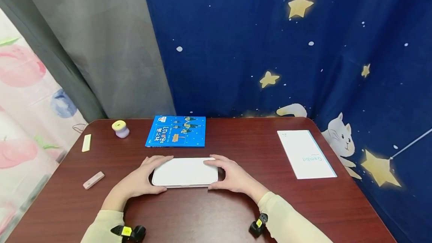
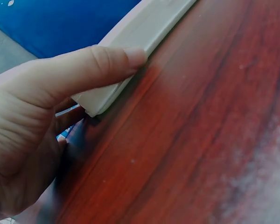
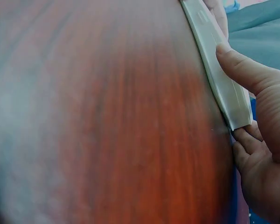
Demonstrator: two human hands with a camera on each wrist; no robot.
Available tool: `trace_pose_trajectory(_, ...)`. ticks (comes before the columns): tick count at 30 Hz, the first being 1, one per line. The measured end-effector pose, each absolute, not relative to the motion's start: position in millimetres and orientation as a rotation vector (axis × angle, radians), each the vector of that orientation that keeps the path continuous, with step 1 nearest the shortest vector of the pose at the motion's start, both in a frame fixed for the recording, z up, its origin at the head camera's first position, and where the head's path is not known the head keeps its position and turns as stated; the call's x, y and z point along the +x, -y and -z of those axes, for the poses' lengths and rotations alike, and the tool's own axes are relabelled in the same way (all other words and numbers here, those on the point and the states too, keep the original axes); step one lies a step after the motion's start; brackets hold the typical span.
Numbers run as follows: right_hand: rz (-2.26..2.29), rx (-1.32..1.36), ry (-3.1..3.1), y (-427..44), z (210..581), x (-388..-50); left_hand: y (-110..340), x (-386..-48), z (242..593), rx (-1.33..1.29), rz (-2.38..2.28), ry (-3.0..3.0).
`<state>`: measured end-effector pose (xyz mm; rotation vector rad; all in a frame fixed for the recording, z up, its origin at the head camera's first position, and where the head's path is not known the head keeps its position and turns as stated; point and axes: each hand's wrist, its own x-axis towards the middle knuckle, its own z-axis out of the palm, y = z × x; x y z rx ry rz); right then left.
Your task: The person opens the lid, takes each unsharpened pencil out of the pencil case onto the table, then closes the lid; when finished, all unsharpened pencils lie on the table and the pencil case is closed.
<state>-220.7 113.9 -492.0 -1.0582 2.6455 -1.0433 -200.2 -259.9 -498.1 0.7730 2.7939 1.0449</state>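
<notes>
A flat white box (image 1: 185,172) with rounded corners lies at the middle of the table, between both hands. My left hand (image 1: 144,178) grips its left end, thumb on the near side and fingers at the far edge. At the right end my right hand (image 1: 233,175) holds it the same way. In the left wrist view the left hand (image 2: 32,107) has its thumb against the side of the box (image 2: 130,42). The right wrist view shows the right hand (image 3: 266,121) with its thumb on the box's side (image 3: 214,60). The palms hide little of the box.
Behind the box lies a blue book (image 1: 177,131). A spool-like object (image 1: 120,129), a pale yellow bar (image 1: 86,143) and a pink bar (image 1: 93,180) are on the left of the table (image 1: 202,220). A white booklet (image 1: 306,154) lies on the right. Curtains hang behind.
</notes>
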Motion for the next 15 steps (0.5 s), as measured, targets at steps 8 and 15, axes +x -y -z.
trace_pose_trajectory(8, 1.108, -0.994, -2.677, -113.6, 493.3, -219.0, 263.8, -202.6, 500.6, 0.754, -1.092, -2.786)
trace_pose_trajectory(15, 1.024, -0.969, -2.738, -113.6, 492.2, -219.4, 264.0, -200.7, 502.3, 0.757, -1.045, -2.827)
